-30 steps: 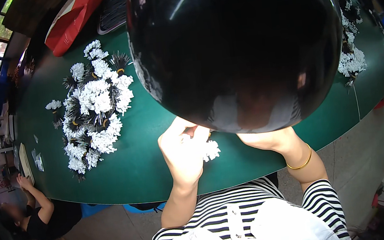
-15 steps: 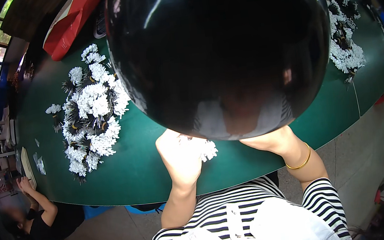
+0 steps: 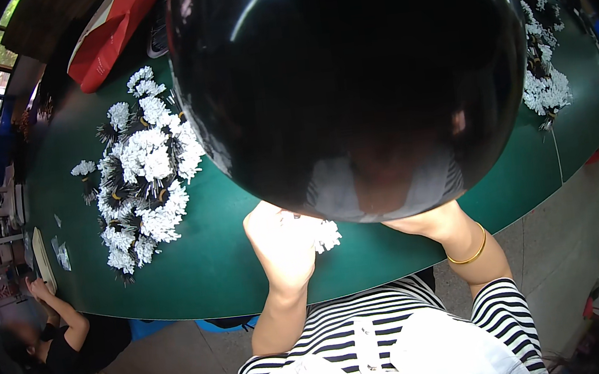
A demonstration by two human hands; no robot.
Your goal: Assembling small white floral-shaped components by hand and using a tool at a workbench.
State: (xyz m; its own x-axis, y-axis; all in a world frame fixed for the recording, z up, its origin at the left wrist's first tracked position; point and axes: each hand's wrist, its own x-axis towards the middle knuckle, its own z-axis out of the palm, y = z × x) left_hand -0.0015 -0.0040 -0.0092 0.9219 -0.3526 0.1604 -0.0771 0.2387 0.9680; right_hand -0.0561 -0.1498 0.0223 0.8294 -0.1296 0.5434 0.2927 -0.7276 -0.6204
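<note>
A big glossy black dome (image 3: 355,92) fills the upper middle and hides the fingers of both hands in part. My left hand (image 3: 280,244) is at the dome's lower left edge, curled closed over the green table. White ends of a small wire bundle (image 3: 327,235) stick out beside its palm, and the rest of that bundle is out of sight. Of my right hand (image 3: 429,220) only the wrist side shows, with a gold bangle below it. Its fingers are under the dome, so what they hold is hidden.
Several bundles of black wires with white ends (image 3: 144,156) lie heaped on the green table (image 3: 227,269) at left. More bundles (image 3: 545,89) lie at far right. A red bag (image 3: 106,46) is at the back left. A person in black (image 3: 85,344) sits at left.
The black dome has shifted slightly right and down in the picture. My right hand shows a little less beneath its edge. My left hand and the bundle look almost the same.
</note>
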